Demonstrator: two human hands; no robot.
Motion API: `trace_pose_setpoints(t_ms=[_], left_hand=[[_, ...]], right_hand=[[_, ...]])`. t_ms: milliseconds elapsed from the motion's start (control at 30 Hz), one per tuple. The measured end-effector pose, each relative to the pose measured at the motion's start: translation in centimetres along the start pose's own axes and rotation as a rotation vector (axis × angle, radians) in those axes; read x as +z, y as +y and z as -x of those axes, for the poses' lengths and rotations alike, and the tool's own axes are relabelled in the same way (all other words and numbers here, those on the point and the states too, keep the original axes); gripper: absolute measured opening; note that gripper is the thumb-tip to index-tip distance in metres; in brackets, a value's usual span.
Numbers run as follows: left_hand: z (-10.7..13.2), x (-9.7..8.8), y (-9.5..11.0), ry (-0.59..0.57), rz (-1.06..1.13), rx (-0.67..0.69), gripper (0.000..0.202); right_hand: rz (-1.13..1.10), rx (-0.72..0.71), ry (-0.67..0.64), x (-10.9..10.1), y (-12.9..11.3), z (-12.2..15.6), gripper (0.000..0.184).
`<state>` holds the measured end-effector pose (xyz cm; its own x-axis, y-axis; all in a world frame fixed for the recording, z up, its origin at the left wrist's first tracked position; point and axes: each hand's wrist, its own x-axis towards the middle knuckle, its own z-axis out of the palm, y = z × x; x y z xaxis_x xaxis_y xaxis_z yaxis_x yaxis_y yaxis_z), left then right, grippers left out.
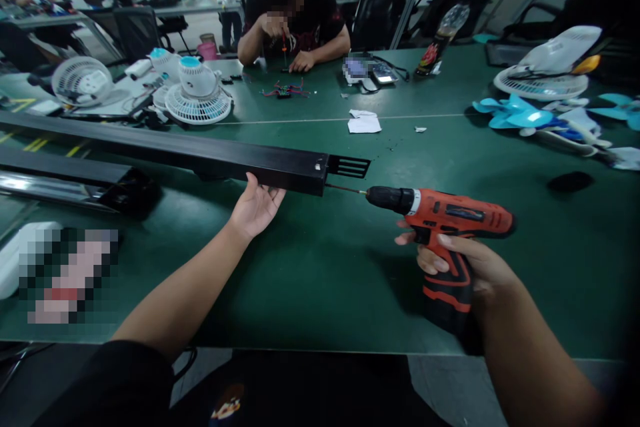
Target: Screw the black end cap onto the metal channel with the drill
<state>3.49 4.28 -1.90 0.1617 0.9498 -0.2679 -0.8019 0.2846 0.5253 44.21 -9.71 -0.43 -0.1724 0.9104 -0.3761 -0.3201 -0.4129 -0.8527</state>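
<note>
A long black rectangular housing reaches in from the left, its end lifted a little above the green table. My left hand supports it from below near that end, thumb against the near side and fingers partly hidden underneath. A slotted black plate sticks out of the housing's end. In my right hand is a red and black cordless drill, gripped by its handle and pointing left. Its long thin bit reaches to the lower part of the housing's end; whether the tip is inside I cannot tell.
A second black housing lies at the left. White fan parts stand at the back left; blue fan blades lie at the right. Across the table a person in dark clothes works near a small wired circuit board. A bottle stands behind.
</note>
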Motion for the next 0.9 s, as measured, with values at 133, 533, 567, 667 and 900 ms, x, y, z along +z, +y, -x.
trace_pose_setpoints(t_ms=[133,533,567,667,900], left_hand=[[-0.2,-0.6,0.1,-0.024,-0.002,-0.011,0.055],[-0.2,-0.4,0.0,-0.031,0.004,-0.007,0.057],[-0.2,-0.4,0.0,-0.037,0.006,-0.007,0.056],[-0.2,-0.4,-0.1,-0.024,0.000,0.000,0.056],[-0.2,-0.4,-0.1,0.017,-0.063,0.020,0.055]], right_hand=[[0.013,0.042,-0.051,-0.3,0.1,0.2,0.044],[0.042,-0.013,-0.115,-0.3,0.3,-0.1,0.044],[0.036,-0.006,-0.111,-0.2,0.3,-0.1,0.044],[0.019,-0.005,-0.088,0.0,0.3,0.0,0.045],[0.010,-0.086,-0.077,0.5,0.1,-0.2,0.046]])
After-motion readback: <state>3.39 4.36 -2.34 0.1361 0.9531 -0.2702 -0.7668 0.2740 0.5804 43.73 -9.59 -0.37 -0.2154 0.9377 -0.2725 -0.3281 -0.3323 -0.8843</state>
